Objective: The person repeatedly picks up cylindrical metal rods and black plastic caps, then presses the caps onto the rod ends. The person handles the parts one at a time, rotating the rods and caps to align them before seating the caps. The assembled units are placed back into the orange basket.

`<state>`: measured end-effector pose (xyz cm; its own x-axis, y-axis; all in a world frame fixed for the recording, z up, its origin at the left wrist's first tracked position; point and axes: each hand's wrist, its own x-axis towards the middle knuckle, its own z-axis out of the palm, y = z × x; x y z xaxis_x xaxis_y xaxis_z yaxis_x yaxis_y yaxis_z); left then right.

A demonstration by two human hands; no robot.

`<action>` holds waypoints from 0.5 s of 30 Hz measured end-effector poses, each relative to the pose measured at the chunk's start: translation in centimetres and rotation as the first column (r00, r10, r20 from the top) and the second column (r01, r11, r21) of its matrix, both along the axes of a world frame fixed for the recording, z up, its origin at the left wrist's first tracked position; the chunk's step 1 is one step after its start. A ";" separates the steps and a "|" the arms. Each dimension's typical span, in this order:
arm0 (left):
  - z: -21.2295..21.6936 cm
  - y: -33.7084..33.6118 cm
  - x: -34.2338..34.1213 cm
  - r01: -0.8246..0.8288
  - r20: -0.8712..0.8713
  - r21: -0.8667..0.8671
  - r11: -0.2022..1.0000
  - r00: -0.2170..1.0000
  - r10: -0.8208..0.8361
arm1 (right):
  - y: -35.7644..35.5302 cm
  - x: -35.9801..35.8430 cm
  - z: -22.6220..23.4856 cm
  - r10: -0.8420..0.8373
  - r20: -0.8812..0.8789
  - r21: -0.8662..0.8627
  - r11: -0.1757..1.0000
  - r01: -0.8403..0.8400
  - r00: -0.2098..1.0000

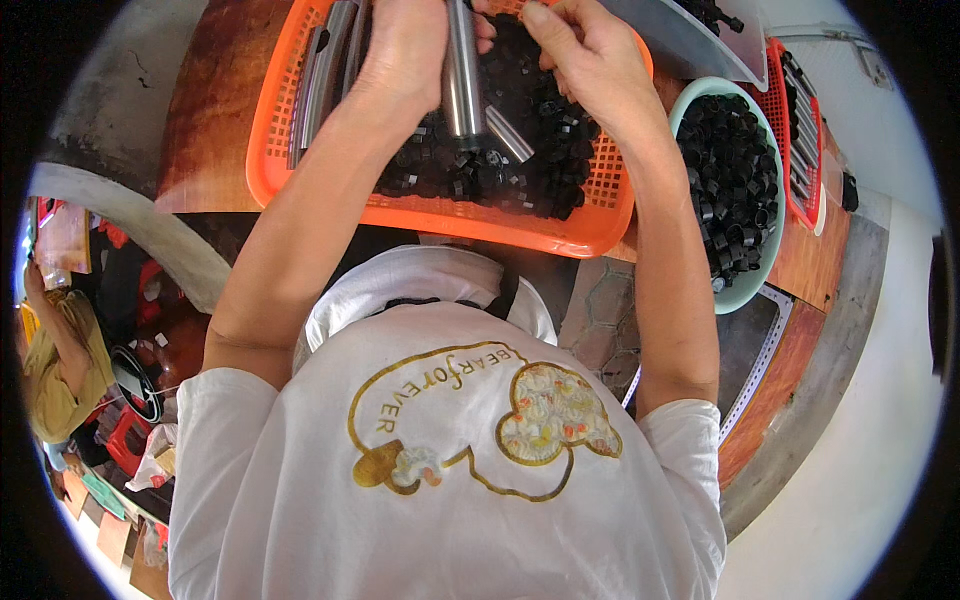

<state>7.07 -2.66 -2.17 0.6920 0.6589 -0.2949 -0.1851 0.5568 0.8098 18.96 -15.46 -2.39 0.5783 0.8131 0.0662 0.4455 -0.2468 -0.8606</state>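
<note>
Forearms are raised from the lower edge toward the top of the view, both bent in over an orange basket. The left hand is closed around a metal tube, which is held upright, its lower end hanging just above a heap of small black caps in the basket. The right hand is held just beside the tube's upper part with fingers curled and pinched together; whether anything is held in that grip cannot be told. A second short tube is seen lying slanted on the caps below the held one. More long tubes are laid along the basket's left side. On the wooden counter, a pale green bowl filled with more black caps is placed to the right, and beyond it a red tray of metal parts. At the far left another person in yellow is seen.
</note>
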 end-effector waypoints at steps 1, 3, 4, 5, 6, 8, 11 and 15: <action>0.1 0.2 -0.2 -0.055 -0.017 0.011 0.998 0.998 0.055 | -0.4 0.5 -0.2 0.025 0.204 -0.084 0.996 -0.008 0.979; 0.2 0.7 -0.8 -0.083 0.027 -0.043 0.996 0.996 0.084 | -1.1 1.0 -1.0 0.140 0.428 -0.243 0.969 -0.035 0.893; 0.4 0.9 -1.1 -0.084 0.044 -0.071 0.994 0.995 0.087 | -1.5 1.1 -1.3 0.210 0.457 -0.315 0.947 -0.063 0.864; 0.5 1.0 -1.5 -0.085 0.063 -0.090 0.992 0.994 0.091 | -1.8 1.0 -1.7 0.255 0.486 -0.395 0.917 -0.050 0.836; 0.7 0.9 -1.8 -0.078 0.096 -0.103 0.992 0.991 0.088 | -2.1 0.7 -2.0 0.342 0.523 -0.434 0.895 -0.101 0.781; 1.0 0.9 -2.4 -0.063 0.057 -0.165 0.984 0.996 0.073 | -2.6 -0.1 -2.4 0.475 0.552 -0.582 0.808 -0.092 0.685; 1.0 0.9 -3.1 -0.031 0.061 -0.197 0.980 0.997 0.044 | -2.6 -0.3 -2.1 0.570 0.551 -0.656 0.747 -0.107 0.609; 0.0 0.8 -3.5 -0.078 -0.008 -0.218 0.973 0.997 0.079 | -2.5 -0.7 -1.3 0.628 0.537 -0.733 0.678 -0.057 0.563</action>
<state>3.55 -1.83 -2.14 0.6411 0.6312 -0.4365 -0.2360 0.7034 0.6705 18.25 -17.94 -3.73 0.2247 0.9397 -0.2579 0.9744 -0.2161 0.0618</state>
